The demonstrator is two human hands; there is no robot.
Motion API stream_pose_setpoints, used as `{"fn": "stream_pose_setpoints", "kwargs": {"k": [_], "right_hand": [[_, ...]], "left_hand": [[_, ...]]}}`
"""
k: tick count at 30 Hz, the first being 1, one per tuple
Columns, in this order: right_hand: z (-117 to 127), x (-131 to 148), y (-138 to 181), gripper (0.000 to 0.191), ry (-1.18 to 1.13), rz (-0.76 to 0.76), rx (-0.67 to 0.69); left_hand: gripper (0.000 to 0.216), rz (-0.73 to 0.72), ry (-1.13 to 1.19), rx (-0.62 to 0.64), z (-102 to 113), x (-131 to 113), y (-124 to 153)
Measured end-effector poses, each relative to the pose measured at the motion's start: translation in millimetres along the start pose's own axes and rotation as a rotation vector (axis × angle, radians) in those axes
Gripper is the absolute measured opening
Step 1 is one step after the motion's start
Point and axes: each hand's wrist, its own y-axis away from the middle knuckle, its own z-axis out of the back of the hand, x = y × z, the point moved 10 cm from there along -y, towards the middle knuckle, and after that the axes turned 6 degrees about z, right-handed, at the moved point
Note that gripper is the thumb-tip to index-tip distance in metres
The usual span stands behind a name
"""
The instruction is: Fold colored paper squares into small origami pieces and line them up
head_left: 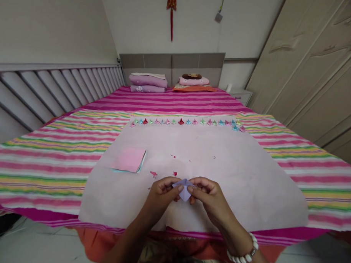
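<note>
A small folded piece of lavender paper [185, 193] is held up between both hands, just above the pale sheet [236, 191]. My left hand [162, 190] pinches its left side, thumb in front and fingers behind. On the opposite side my right hand [207, 191] grips it the same way, with a white bead bracelet on that wrist. The paper has a pointed lower end and a small peak at the top. To the left lies a stack of square paper [130, 159], pink on top with blue and white edges below.
Several small folded paper pieces [181, 121] in many colours line the sheet's far edge. Red paper scraps [153, 173] lie near my hands. The sheet rests on a bed with a striped cover [48, 150]. Folded bedding [148, 83] sits by the headboard [157, 62]; a white railing [65, 79] runs along the left.
</note>
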Motion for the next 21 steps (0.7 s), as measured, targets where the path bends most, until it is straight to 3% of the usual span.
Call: {"fn": "stream_pose_setpoints", "kwargs": {"k": [11, 16, 21], "right_hand": [[-1.8, 1.5, 2.7, 0.008, -0.052, 0.015, 0.053], [-4.2, 5.1, 4.6, 0.013, -0.024, 0.047, 0.095], [0.0, 4.2, 2.8, 0.027, -0.017, 0.01, 0.013]], "left_hand": [[0.017, -0.013, 0.042, 0.091, -0.5, 1.3, 4.9], [0.012, -0.036, -0.011, -0.019, 3.7, -2.0, 4.4], [0.022, -0.043, -0.073, -0.106, 8.9, 0.3, 5.7]]}}
